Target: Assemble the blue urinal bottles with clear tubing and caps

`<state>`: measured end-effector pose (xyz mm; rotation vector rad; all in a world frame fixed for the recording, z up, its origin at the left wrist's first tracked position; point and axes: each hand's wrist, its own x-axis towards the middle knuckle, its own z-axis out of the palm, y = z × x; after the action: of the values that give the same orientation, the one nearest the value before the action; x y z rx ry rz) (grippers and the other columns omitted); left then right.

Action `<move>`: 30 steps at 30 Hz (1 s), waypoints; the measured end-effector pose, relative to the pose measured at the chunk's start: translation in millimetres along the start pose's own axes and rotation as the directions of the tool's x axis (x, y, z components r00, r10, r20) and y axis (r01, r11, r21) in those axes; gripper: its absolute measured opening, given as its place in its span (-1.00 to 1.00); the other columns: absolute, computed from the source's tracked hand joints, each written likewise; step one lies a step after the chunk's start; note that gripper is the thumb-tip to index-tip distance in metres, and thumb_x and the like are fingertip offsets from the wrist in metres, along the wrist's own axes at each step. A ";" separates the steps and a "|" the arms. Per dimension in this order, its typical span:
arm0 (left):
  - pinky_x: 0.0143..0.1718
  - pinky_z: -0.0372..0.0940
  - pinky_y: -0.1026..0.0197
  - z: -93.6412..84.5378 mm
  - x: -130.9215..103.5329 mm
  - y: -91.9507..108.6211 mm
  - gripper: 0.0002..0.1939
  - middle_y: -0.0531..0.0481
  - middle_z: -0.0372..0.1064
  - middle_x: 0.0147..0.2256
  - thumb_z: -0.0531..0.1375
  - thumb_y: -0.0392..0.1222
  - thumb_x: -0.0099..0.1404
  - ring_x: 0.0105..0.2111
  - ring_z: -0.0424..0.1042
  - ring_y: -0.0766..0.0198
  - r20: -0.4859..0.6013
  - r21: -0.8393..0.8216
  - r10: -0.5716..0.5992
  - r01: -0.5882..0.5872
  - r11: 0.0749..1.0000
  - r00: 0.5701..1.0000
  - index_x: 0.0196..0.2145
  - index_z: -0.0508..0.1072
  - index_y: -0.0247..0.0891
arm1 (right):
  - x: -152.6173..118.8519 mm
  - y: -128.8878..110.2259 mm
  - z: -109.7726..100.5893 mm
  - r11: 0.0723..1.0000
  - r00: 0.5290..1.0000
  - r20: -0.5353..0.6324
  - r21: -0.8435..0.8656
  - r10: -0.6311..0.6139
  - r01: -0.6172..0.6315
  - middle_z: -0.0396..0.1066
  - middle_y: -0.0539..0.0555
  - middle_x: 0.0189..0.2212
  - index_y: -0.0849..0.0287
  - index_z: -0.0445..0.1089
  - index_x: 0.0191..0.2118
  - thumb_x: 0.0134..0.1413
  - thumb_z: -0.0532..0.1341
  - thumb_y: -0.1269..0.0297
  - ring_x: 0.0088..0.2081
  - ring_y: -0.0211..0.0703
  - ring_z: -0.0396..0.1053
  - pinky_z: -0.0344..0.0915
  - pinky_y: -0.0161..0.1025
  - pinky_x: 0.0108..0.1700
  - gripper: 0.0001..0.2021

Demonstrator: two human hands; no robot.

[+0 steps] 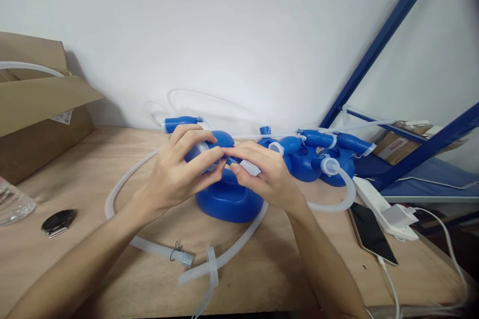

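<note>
My left hand point(187, 159) is closed around a blue plastic funnel piece point(194, 152) with a translucent rim. At its narrow end point(232, 160), the fingertips of my right hand point(262, 172) pinch together close to my left fingertips. The fingers cover part of what they grip. Below both hands a blue plastic bottle point(229, 207) with a moulded handle rests on the table. A translucent hose point(243, 241) curls around that bottle, and a strap point(212, 266) crosses it near the front. The hose's other end has a grey connector point(186, 258) with a thin wire ring.
Behind my right hand stand several blue bottles point(305, 164) with funnel pieces and a hose point(348, 197). A cardboard box point(41, 144), a watch point(58, 222) and a clear container point(13, 202) lie left. A phone point(372, 234), power strip point(385, 209) and blue rack point(374, 50) are right.
</note>
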<state>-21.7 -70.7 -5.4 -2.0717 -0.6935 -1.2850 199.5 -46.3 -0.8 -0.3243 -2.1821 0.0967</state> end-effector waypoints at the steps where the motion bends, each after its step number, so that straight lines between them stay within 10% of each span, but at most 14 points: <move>1: -0.07 0.48 -0.13 0.1 0.0 0.0 -0.79 -0.08 0.46 -0.13 0.30 -0.29 0.34 -0.09 0.48 0.03 -0.002 0.009 0.008 -0.008 1.000 1.000 -0.11 0.42 -0.06 | 0.3 -0.5 -0.8 1.000 1.000 0.011 0.006 0.005 -0.005 0.59 0.08 -0.05 0.06 0.48 0.18 0.43 0.16 0.28 0.02 -0.10 0.54 0.52 -0.10 0.08 -0.70; 17: -0.14 0.46 -0.09 -0.3 0.3 2.1 -0.82 -0.13 0.44 -0.17 0.28 -0.17 0.38 -0.15 0.46 0.03 0.034 -0.024 -0.023 0.024 0.999 0.999 -0.09 0.40 -0.13 | 5.5 -8.6 -1.0 0.975 0.986 0.000 0.146 0.168 -0.166 0.59 0.05 -0.18 0.12 0.58 -0.02 0.38 0.14 0.36 -0.16 -0.19 0.52 0.46 -0.20 -0.04 -0.74; 25: 0.00 0.45 0.04 -18.9 8.2 -11.6 -0.66 -0.16 0.47 -0.03 0.26 -0.02 0.43 -0.04 0.50 0.08 0.326 -0.147 0.031 0.019 0.989 0.945 0.08 0.42 -0.18 | 5.3 -1.4 3.0 0.954 0.974 0.038 0.196 0.225 -0.228 0.58 0.05 -0.15 0.07 0.59 -0.02 0.44 0.17 0.17 -0.12 -0.16 0.52 0.44 -0.15 0.02 -0.75; 30: -0.24 0.49 0.17 -52.2 3.1 -49.6 -0.58 -0.07 0.56 -0.09 0.25 0.14 0.40 -0.22 0.58 0.12 0.488 -0.085 -0.082 0.141 0.986 0.869 0.09 0.50 -0.11 | 5.8 -5.9 12.5 0.955 0.943 0.154 -0.021 0.295 -0.295 0.39 0.20 0.17 0.13 0.26 0.38 0.38 0.20 -0.05 0.19 0.01 0.38 0.36 0.00 0.23 -0.40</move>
<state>-86.3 -73.9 26.5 -2.5171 -0.9863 -0.8765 185.0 -49.8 -2.5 -0.6619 -2.2726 0.3004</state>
